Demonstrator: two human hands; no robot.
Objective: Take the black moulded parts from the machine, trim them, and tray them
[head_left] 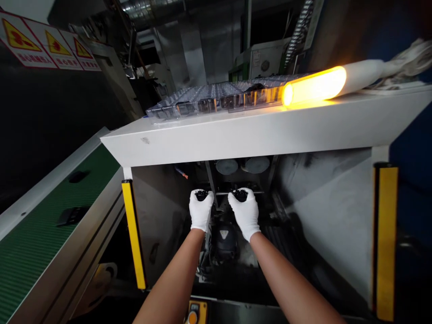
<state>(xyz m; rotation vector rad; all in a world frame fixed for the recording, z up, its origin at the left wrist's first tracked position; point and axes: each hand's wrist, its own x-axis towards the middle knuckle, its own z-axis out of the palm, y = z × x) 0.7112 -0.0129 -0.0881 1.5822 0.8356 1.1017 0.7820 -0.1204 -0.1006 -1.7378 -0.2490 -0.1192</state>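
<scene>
My left hand (201, 210), in a white glove, is closed around a small black part (201, 195). Likewise gloved, my right hand (245, 210) grips another small black part (240, 194), thumb and fingers at its sides. Both hands reach side by side into the machine's opening, below two round grey discs (227, 166). The parts' exact kind is too dark to make out. Whether they touch the fixture behind them I cannot tell.
Yellow light-curtain bars (134, 234) flank the opening. Above, a white ledge (236, 135) bears clear plastic trays (216, 99) and a glowing lamp (313, 85). A green conveyor belt (43, 243) with black parts runs at left. A yellow button box (198, 311) sits at the bottom.
</scene>
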